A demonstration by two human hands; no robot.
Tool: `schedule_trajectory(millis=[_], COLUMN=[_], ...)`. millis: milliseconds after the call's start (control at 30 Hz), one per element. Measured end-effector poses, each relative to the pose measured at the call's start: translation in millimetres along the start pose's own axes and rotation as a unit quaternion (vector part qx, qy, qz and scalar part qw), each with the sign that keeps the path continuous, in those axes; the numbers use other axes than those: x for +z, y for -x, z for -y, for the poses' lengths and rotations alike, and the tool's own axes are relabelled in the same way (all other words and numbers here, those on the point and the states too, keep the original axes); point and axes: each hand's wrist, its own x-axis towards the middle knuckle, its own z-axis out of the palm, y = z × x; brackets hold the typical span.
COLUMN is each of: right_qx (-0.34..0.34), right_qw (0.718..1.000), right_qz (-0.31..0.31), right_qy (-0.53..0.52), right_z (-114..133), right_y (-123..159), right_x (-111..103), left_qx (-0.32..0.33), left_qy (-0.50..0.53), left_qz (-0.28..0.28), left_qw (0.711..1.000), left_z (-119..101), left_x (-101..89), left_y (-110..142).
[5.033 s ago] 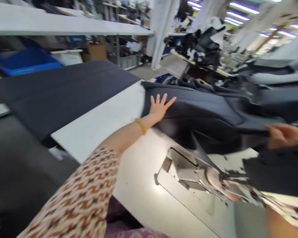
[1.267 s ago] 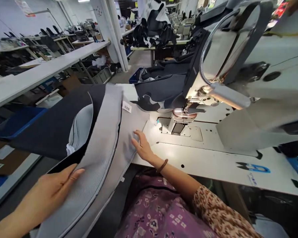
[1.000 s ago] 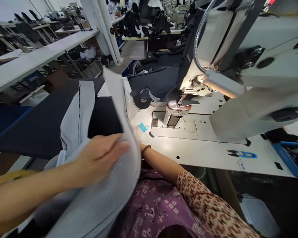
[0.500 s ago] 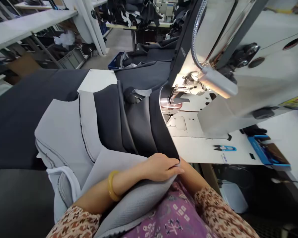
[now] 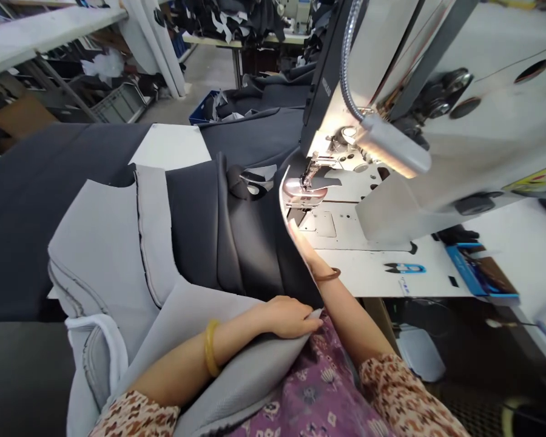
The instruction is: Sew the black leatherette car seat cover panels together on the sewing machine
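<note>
A sewn black leather-like cover [image 5: 255, 237] with a grey fabric backing [image 5: 102, 237] spreads from my lap up to the sewing machine [image 5: 382, 139]. Its long right edge curves beneath the lit needle and presser foot [image 5: 307, 177]. My left hand [image 5: 291, 317] is closed over the cover's near corner, thumb and fingers on the grey side, a yellow bangle at the wrist. Farther forward, my right hand [image 5: 304, 241] reaches along the cover's right edge, just short of the needle area. The cover's edge and the glare hide most of its fingers.
Blue thread snips [image 5: 404, 268] and a blue box of small tools [image 5: 482, 273] lie right of the machine. A lamp [image 5: 394, 145] hangs by the machine head. More black material [image 5: 64, 182] covers the left table; a blue crate [image 5: 204, 108] stands behind.
My right hand has come forward from beneath the near corner to the edge near the needle. My left hand has shifted slightly toward me and left, still on the corner.
</note>
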Motion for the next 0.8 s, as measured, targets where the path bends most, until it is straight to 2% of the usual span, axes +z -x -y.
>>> schedule_trajectory(millis=[100,200,233,300,333,400,433,467,500,533,567,667,733,800], right_qx=[0.009,0.004,-0.011,-0.059,-0.081,-0.094,-0.086,-0.073,-0.062,-0.053,-0.044,-0.022,-0.011,0.009], right_qw=[0.997,0.991,0.989,0.986,0.986,0.988,0.99,0.993,0.994,0.995,0.995,0.992,0.986,0.968], right_qz=[0.054,0.067,0.078,0.104,0.112,0.107,0.098,0.092,0.09,0.087,0.084,0.03,-0.057,-0.15], right_qy=[0.045,0.119,0.126,0.113,0.096,0.062,0.045,0.027,0.007,-0.017,-0.043,-0.119,-0.156,-0.199], right_z=[-1.2,0.8,2.6,6.9,8.9,11.7,12.6,13.1,13.5,13.8,14.0,13.3,10.4,5.8], right_y=[-17.5,-13.6,-9.2,1.4,6.8,16.2,19.8,22.8,25.4,27.8,30.2,38.7,45.3,50.6], right_x=[0.2,6.2,8.1,10.2,10.3,9.4,9.1,9.0,9.4,9.8,10.1,7.2,1.0,-7.2], left_qx=[0.007,0.011,0.015,0.021,0.02,0.005,-0.008,-0.009,-0.003,0.008,0.023,0.041,0.043,0.053], left_qy=[0.007,0.014,0.031,0.087,0.118,0.159,0.165,0.159,0.139,0.113,0.084,-0.01,-0.07,-0.11], left_qz=[0.01,0.014,0.001,-0.06,-0.098,-0.219,-0.32,-0.449,-0.55,-0.624,-0.656,-0.631,-0.632,-0.636], left_qw=[1.0,1.0,0.999,0.994,0.988,0.963,0.933,0.879,0.823,0.773,0.75,0.774,0.771,0.762], left_z=[-3.4,0.4,4.8,18.5,27.5,47.1,56.6,65.2,72.6,78.4,82.7,85.5,80.6,73.7], left_x=[3.4,1.2,-2.4,-15.6,-24.9,-47.4,-59.4,-71.3,-82.7,-93.3,-102.8,-124.7,-133.4,-138.0], left_y=[-8.5,-7.7,-4.3,8.2,17.1,37.8,47.9,56.6,63.0,66.6,67.0,50.2,28.4,4.1])
